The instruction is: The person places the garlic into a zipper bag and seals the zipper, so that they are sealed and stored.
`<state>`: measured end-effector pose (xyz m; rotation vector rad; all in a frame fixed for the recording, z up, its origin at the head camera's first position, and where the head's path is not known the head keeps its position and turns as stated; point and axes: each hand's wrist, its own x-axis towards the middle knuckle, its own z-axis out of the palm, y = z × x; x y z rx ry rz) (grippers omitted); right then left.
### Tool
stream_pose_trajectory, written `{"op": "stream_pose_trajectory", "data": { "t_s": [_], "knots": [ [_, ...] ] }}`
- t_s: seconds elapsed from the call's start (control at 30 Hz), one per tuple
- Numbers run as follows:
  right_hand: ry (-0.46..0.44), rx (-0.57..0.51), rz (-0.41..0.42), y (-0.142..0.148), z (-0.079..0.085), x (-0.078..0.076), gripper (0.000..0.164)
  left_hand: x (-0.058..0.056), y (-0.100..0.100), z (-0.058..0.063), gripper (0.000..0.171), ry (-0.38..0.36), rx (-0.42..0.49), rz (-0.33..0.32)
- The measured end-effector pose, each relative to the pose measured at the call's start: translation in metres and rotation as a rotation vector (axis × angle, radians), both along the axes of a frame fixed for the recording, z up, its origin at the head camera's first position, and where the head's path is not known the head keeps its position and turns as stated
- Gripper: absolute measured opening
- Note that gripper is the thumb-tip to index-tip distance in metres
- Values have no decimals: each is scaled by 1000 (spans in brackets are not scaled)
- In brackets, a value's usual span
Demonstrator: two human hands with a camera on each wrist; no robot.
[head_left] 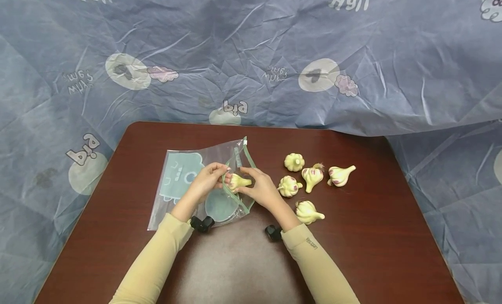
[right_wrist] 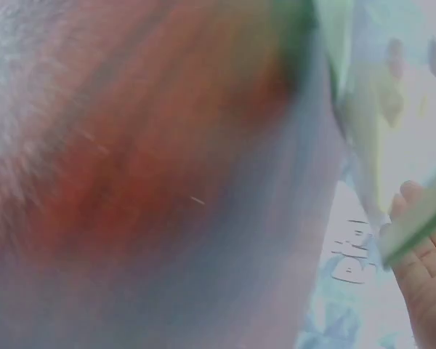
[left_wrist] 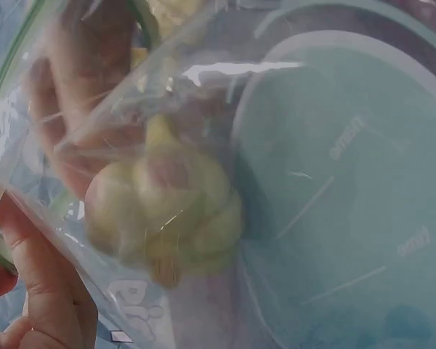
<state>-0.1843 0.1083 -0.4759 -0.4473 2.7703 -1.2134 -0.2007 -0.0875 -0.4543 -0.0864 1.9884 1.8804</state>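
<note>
L hand (head_left: 207, 178): grip pinches clear bag (head_left: 178, 173) at its green rim (head_left: 249, 153); mouth spread, facing 3 o'clock. R hand (head_left: 262, 188): grip part-spread abt garlic bulb (head_left: 235, 181) just inside mouth; can't tell if held. 5 loose bulbs (head_left: 288, 187) at 2–4 o'clock of R hand. Counter's (head_left: 364, 251) 12 o'clock edge near bag; wide gap, bulbs to 3 o'clock edge.
</note>
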Motion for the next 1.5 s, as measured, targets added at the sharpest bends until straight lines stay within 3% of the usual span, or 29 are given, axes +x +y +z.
{"op": "stream_pose_trajectory", "data": {
  "t_s": [0.33, 0.5, 0.63, 0.8, 0.97, 1.23, 1.5],
  "knots": [
    [183, -4, -54, 26, 39, 22, 58, -3, 3, -1, 23, 6, -22, 10],
    [187, -48, -138, 62, 59, 38, 57, -4, 4, -3, 21, 5, -23, 15],
    [204, -55, -232, 100, 66, 50, 55, -7, 5, -5, 21, 8, -26, 17],
    [126, -66, -331, 144, 60, 65, 55, -8, 6, -6, 20, 2, -21, 17],
    [38, -47, -378, 169, 51, 79, 58, -7, 7, -5, 19, -3, -28, 18],
    [-2, -31, -365, 183, 30, 90, 58, -8, 5, -5, 18, -8, -30, 29],
    [-89, -59, -304, 175, 6, 95, 68, -9, 5, -4, 21, 2, -19, 21]
  ]
}}
